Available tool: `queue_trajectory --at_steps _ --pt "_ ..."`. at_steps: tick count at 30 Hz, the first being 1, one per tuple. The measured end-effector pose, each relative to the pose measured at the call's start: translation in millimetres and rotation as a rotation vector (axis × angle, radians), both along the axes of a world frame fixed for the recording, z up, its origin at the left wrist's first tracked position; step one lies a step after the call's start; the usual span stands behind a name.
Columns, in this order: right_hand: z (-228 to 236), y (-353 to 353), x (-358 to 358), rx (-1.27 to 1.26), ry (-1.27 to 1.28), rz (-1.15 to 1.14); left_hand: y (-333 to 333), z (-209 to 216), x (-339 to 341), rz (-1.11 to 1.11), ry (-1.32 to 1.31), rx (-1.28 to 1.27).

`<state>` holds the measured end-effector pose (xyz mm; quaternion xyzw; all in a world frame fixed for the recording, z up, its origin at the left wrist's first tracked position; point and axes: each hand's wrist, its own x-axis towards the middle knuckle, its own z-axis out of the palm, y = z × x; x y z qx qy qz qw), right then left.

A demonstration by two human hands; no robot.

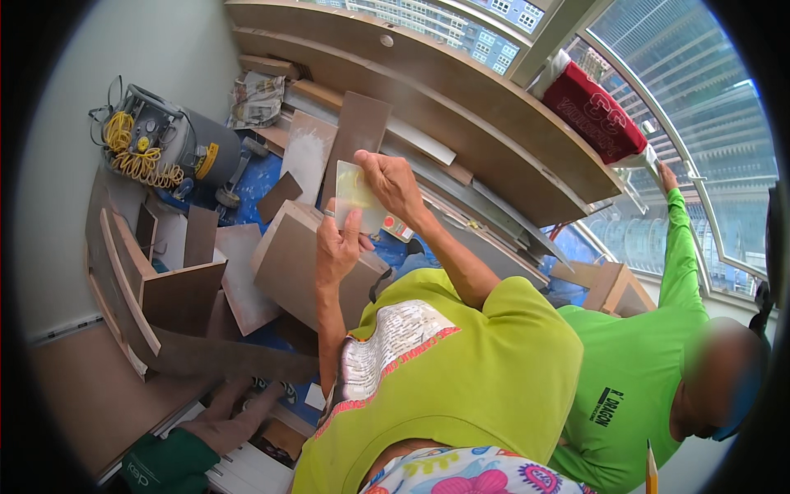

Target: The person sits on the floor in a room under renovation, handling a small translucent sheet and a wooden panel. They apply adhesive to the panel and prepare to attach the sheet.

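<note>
At the far left of my remote view I see a grey wheeled tank machine [169,136] with a coiled yellow hose [148,171], then a jumble of brown boards [200,235]. Near the middle, my left hand [341,243] pinches the lower part of a pale rectangular piece [352,196], held up above the boards between both hands. My right hand [393,183] pinches its upper right side. Just below that hand I make out a small card [397,228] with a red disc. Farther right, a person [625,379] in bright green touches a red cloth [597,111] by the window [675,115].
</note>
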<state>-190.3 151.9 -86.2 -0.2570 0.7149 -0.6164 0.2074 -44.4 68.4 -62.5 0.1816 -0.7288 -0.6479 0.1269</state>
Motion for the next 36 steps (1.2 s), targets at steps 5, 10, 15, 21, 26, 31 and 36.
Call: queue_trajectory --at_steps 5,10,15,21,26,31,36 --pt "4 6 -10 -0.176 -0.093 0.294 -9 -9 9 0.074 -0.002 0.044" --pt "12 3 -11 -0.236 -0.047 0.429 -16 -3 8 0.036 -0.015 0.004" --pt "12 0 -2 -0.161 0.129 0.253 -17 4 6 0.06 -0.017 -0.012" --pt "10 -7 4 -0.125 0.177 0.039 -15 -1 4 0.022 -0.025 0.008" --pt "9 -13 2 -0.043 0.114 -0.049 -10 -1 -2 -0.006 -0.02 0.01" --pt "-7 -12 -7 -0.072 -0.18 0.097 -16 -4 2 0.031 -0.025 0.062" --pt "10 -6 -9 -0.243 -0.051 0.373 -23 -9 15 0.031 -0.05 0.05"
